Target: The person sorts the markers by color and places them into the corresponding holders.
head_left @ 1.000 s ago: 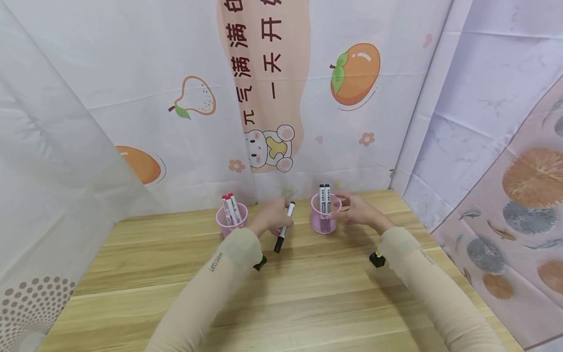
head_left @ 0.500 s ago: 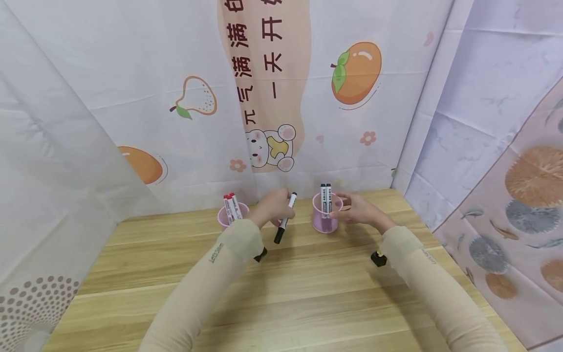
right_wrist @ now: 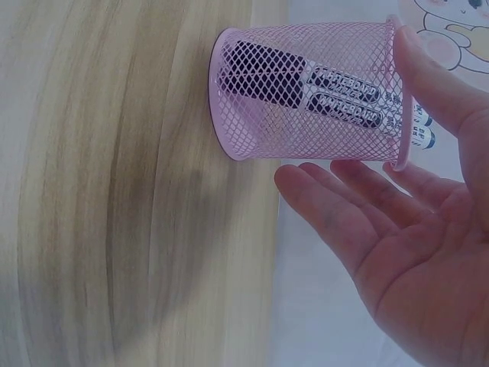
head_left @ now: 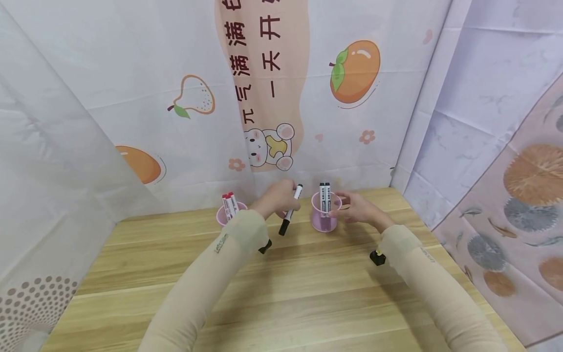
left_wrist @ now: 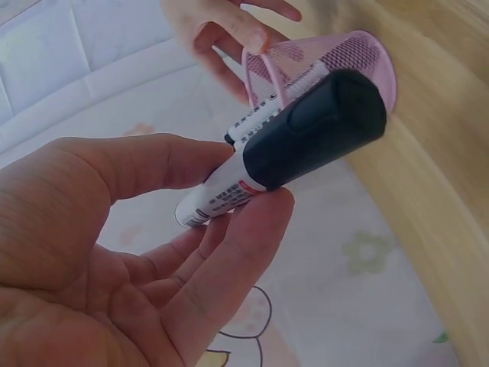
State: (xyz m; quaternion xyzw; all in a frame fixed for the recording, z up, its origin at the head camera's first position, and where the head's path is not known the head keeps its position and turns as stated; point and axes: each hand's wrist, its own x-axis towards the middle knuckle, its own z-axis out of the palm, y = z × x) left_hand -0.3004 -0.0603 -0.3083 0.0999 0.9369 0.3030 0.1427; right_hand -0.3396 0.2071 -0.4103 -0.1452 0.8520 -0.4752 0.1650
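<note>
In the left wrist view, my left hand (left_wrist: 145, 229) pinches a white whiteboard marker (left_wrist: 221, 191) between thumb and fingers. Its black cap points down and toward me in the head view, clear of the table. My right hand (head_left: 358, 209) is at a pink mesh pen holder (head_left: 323, 224), thumb at the rim and fingers spread around the far side. Two white markers (head_left: 325, 198) stand in that holder, their black caps (right_wrist: 267, 73) at the bottom. Left of my left hand is another pink pen holder (head_left: 221, 219), partly behind my forearm, with several red-ended markers (head_left: 229, 205).
Both pen holders stand near the back edge of the wooden table (head_left: 299, 293). A printed cloth (head_left: 176, 146) hangs right behind them, and another patterned cloth (head_left: 484, 171) hangs at the right side. A black wrist device (head_left: 377, 257) sits under my right wrist.
My left hand has lifted the marker and moved slightly right, closer to the right pen holder. My right hand has stayed at that holder.
</note>
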